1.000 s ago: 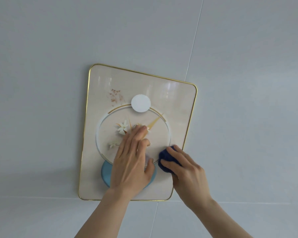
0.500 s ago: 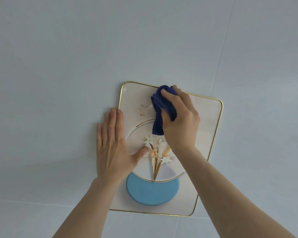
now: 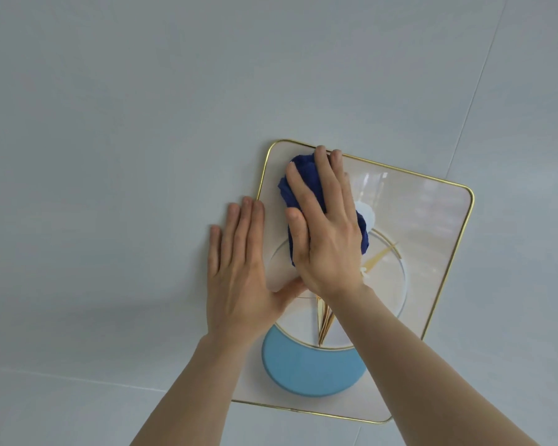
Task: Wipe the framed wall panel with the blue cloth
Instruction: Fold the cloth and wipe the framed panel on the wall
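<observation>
The framed wall panel [image 3: 432, 239] hangs on a pale grey wall; it is cream with a thin gold rim, a ring motif, gold leaves and a light blue disc at the bottom. My right hand [image 3: 326, 233] lies flat over the dark blue cloth [image 3: 303, 175], pressing it against the panel's upper left part. The cloth bunches out above and to both sides of the palm. My left hand [image 3: 239, 268] rests flat, fingers together, across the panel's left edge, half on the wall, thumb on the panel. It holds nothing.
The grey wall [image 3: 142, 123] surrounds the panel, with thin seam lines running diagonally at the upper right and along the bottom. Both forearms rise from the lower edge of the view.
My right hand has flattened over the blue cloth and slid left toward the panel's upper left corner, covering the brownish specks seen there before. The view has shifted left. My left hand stays at the left edge.
</observation>
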`<state>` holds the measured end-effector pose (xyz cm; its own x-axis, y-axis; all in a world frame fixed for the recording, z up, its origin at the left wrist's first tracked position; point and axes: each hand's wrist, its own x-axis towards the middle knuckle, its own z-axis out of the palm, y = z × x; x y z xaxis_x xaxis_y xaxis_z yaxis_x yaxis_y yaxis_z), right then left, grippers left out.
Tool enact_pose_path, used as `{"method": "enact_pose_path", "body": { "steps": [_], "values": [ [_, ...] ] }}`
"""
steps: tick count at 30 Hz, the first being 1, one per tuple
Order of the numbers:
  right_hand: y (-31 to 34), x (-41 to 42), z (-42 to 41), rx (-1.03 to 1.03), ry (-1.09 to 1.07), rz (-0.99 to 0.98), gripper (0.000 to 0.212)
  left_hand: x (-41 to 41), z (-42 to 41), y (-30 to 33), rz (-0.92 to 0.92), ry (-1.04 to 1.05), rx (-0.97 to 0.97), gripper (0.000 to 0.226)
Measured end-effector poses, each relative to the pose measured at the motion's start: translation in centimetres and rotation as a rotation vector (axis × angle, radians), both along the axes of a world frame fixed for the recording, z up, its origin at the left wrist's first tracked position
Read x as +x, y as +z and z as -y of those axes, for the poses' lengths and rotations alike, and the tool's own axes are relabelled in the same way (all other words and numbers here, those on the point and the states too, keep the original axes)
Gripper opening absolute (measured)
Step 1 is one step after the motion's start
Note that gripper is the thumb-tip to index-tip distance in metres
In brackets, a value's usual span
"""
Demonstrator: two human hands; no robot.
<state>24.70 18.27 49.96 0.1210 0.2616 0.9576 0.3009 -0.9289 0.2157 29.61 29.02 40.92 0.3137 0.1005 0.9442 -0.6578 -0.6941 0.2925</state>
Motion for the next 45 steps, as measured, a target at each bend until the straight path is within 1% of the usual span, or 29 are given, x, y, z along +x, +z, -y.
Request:
{"method": "enact_pose_path", "body": {
  "steps": [2,4,5,9,14,16,22,25,31,33,37,43,45],
  "values": [
    [-0.4,0.1,0.6,-0.107,-0.079,0.004,0.047,0.1,0.1,0.0,0.004,-0.016,-0.008,0.123],
    [-0.6,0.3,1.3,-0.186,-0.124,0.017,0.043,0.2,0.1,0.0,0.007,-0.022,-0.017,0.124],
    [-0.6,0.4,1.6,-0.210,-0.130,0.026,0.042,0.2,0.1,-0.1,0.008,-0.022,-0.020,0.125],
    [-1.2,0.2,2.1,-0.244,-0.127,0.030,0.045,0.3,0.0,0.0,0.011,-0.017,-0.016,0.126],
    [-0.2,-0.9,3.9,-0.410,-0.164,0.027,0.047,0.6,-0.1,-0.1,0.013,-0.045,0.002,0.129],
    [0.5,-1.0,3.9,-0.394,-0.167,0.042,0.047,0.8,-0.1,-0.2,0.012,-0.054,0.001,0.130],
    [1.7,0.5,0.9,-0.055,-0.074,0.113,0.040,1.0,0.0,-0.3,0.016,-0.082,-0.011,0.130],
    [1.7,0.8,0.4,0.011,-0.036,0.093,0.038,1.0,0.0,-0.4,0.019,-0.084,-0.017,0.130],
    [1.5,0.5,1.7,-0.200,-0.080,0.070,0.032,1.0,0.1,-0.4,0.031,-0.084,-0.031,0.130],
    [1.1,0.5,1.9,-0.218,-0.081,0.057,0.032,0.8,0.0,-0.4,0.027,-0.087,-0.036,0.130],
    [-0.8,0.2,2.6,-0.246,-0.096,-0.002,0.040,0.4,0.0,-0.2,0.019,-0.063,-0.049,0.130],
    [-1.7,-1.0,2.9,-0.256,-0.079,-0.054,0.035,-0.2,-0.4,0.1,-0.018,-0.085,-0.043,0.130],
    [-2.7,-2.0,3.2,-0.278,-0.087,-0.094,0.037,-0.5,-0.7,0.2,-0.041,-0.113,-0.031,0.130]
  ]
}}
